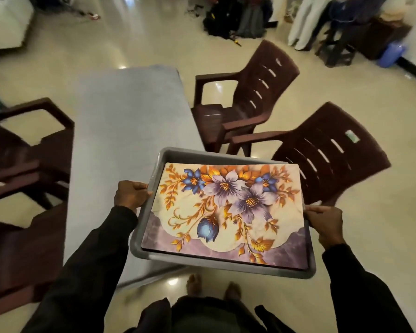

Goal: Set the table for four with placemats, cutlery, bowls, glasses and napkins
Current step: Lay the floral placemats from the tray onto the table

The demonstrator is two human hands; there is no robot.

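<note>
— Nearest, off the worktop's [130, 121] near right corner?
— Gripping a grey tray [226, 266] by both side rims, left hand [132, 195] and right hand [324, 224], fingers curled round. Floral placemats [226, 212] inside, apparently stacked.
— Progress?
— Seemingly at the very start: placemats not yet laid out; cutlery, bowls, glasses, napkins not in sight.
— Farther off?
— Brown chairs [245, 99] flanking the worktop.

One table [130, 121]. Four chairs [245, 99]: two between 8 and 9 o'clock, two between 1 and 3 o'clock. One tray [226, 267] at 5 o'clock. One placemat [226, 212] shows on top; any beneath cannot be counted.
</note>
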